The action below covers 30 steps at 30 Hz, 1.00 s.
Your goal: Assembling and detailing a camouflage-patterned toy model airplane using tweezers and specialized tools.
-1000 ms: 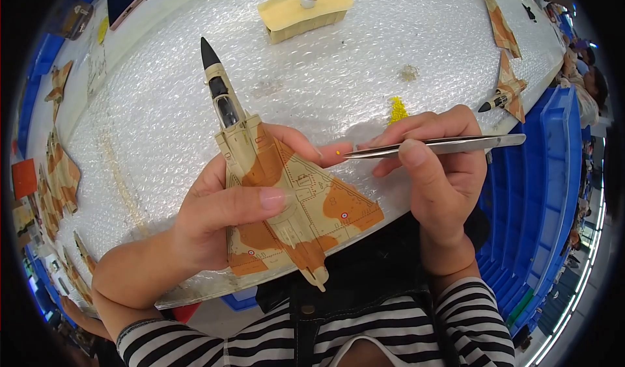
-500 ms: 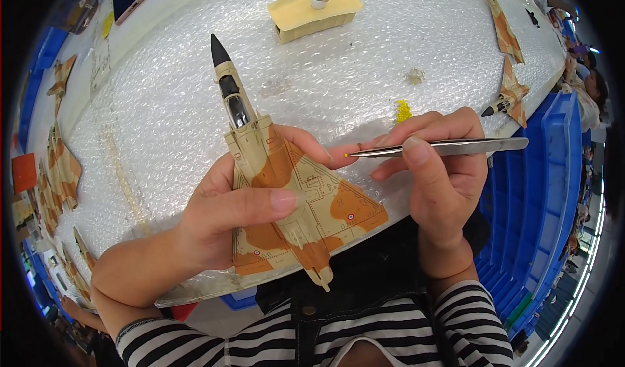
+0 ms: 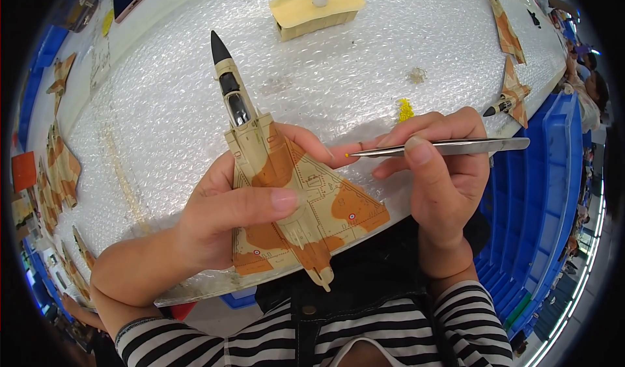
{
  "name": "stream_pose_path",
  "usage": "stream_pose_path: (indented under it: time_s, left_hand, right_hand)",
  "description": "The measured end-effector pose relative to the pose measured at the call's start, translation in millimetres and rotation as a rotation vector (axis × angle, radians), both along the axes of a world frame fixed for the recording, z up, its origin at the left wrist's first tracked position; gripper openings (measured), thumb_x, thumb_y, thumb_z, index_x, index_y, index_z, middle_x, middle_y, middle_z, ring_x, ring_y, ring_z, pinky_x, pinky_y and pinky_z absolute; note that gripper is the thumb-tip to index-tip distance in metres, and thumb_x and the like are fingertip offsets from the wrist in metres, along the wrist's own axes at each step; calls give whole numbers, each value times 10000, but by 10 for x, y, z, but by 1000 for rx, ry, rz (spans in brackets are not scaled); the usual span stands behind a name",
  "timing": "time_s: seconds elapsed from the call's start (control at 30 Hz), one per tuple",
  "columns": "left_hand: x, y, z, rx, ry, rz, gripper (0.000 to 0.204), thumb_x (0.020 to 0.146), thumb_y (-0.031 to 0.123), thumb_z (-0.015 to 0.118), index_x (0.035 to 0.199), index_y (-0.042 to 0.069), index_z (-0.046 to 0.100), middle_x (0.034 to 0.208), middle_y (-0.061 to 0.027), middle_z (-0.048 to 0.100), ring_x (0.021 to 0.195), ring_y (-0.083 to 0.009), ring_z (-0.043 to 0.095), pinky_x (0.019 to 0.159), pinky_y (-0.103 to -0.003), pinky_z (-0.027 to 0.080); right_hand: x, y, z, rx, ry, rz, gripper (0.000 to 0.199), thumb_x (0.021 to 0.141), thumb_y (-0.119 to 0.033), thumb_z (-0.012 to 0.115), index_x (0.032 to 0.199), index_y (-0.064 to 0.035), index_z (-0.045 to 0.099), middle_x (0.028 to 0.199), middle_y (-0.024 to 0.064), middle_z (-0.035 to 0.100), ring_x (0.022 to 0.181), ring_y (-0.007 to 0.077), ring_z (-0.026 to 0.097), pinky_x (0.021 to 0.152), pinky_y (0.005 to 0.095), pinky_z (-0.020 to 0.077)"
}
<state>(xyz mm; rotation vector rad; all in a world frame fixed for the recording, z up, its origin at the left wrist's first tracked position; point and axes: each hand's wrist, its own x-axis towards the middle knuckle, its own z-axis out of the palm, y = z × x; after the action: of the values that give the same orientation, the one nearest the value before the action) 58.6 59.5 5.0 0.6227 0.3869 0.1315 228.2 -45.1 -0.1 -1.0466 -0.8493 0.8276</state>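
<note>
Camo jets lined the left edge. I had the left hand gripping the jet, thumb on top, over the wrap. A yellow bit sat at the tweezers' tip, against a left finger; I couldn't tell if they pinched it. Yellow pile lay beyond. My right hand held the tweezers, thumb against fingers. Blue bin far right.

The model jet hides part of the left hand.
</note>
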Motion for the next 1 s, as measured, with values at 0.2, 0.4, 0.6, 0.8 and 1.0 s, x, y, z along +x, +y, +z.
stream_pose_path:
  time_s: [0.2, 0.4, 0.6, 0.8, 1.0]
  left_hand:
    - [2, 4, 15, -6, 25, -6, 415, 683, 87, 450, 1091, 63, 378, 1255, -256, 359, 1035, -312, 493, 848, -397, 430]
    - [13, -9, -32, 36, -1, 28, 419, 695, 77, 450, 1106, 53, 372, 1212, -232, 411, 1003, -292, 510, 838, -381, 435]
    - [-4, -63, 39, 127, 47, 89, 391, 752, 41, 461, 1132, 43, 368, 1094, -161, 496, 947, -234, 531, 809, -334, 448]
    - [-54, -111, 47, 155, 43, 164, 310, 815, 56, 520, 1104, 33, 409, 969, -87, 534, 828, -143, 539, 720, -245, 452]
    - [-75, -114, 93, 127, 49, 211, 278, 840, 102, 512, 1084, 31, 398, 923, -80, 523, 792, -124, 533, 664, -217, 460]
  right_hand:
    - [1, -1, -7, -1, -10, -8, 163, 776, 15, 559, 876, 30, 430, 869, 158, 566, 638, 139, 577, 584, 196, 508]
    - [-38, 47, 27, -21, -115, -93, 92, 813, -37, 486, 852, -24, 403, 786, 148, 558, 639, 206, 597, 520, 212, 495]
    - [-177, 123, 268, 32, -164, -44, 65, 835, -57, 451, 849, -47, 389, 754, 144, 554, 635, 227, 603, 505, 225, 490]
    - [-374, 312, 293, 20, -585, -39, 74, 843, -56, 438, 872, -45, 370, 773, 148, 550, 641, 221, 601, 535, 227, 495]
    - [-424, 352, 268, 90, -868, -34, 102, 843, -46, 432, 903, -39, 350, 812, 155, 547, 661, 215, 593, 573, 235, 504]
